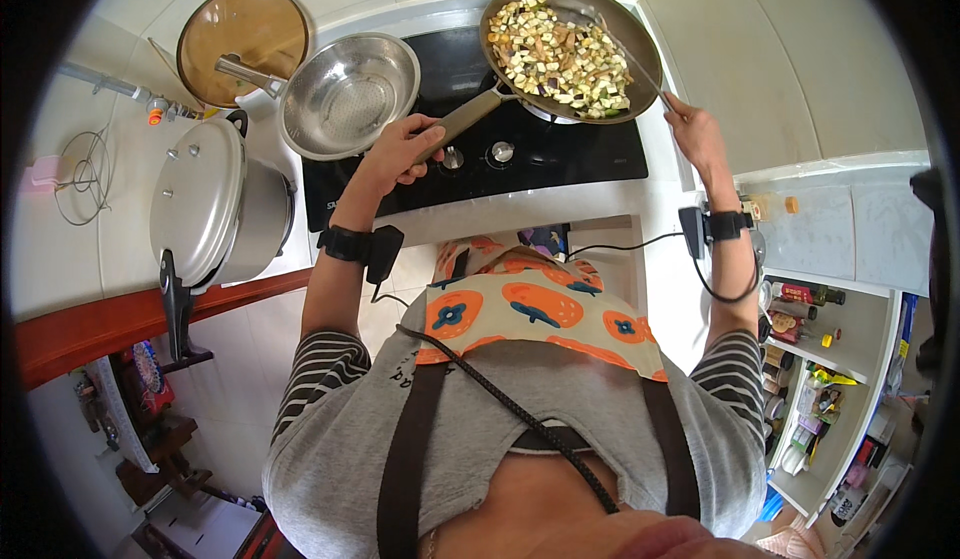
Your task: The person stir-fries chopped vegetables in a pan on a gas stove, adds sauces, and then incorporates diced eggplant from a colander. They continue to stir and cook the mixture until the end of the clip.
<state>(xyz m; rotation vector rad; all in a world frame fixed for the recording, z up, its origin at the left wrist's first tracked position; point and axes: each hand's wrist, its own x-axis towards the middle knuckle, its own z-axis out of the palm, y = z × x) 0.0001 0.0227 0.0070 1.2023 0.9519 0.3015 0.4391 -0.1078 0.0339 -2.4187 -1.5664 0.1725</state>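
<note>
My left hand (409,150) grips the handle of a frying pan (646,71), which is over the right burner of a black gas hob (570,155). Diced pieces, apparently eggplant (559,56), lie in the pan with browned strips among them. In my right hand (690,127) is the thin metal handle of a cooking utensil (634,62); its far end reaches into the food and is blurred. A perforated-looking stainless steel pan (360,97) rests over the hob's left side, near my left hand.
Left of the hob stands a large pressure cooker (199,199), its black handle pointing towards me. A brown glass lid (244,45) leans behind it against the wall. A wire rack (85,178) is at far left. Shelves (847,356) with bottles and packets are at right; cables hang from both wrists.
</note>
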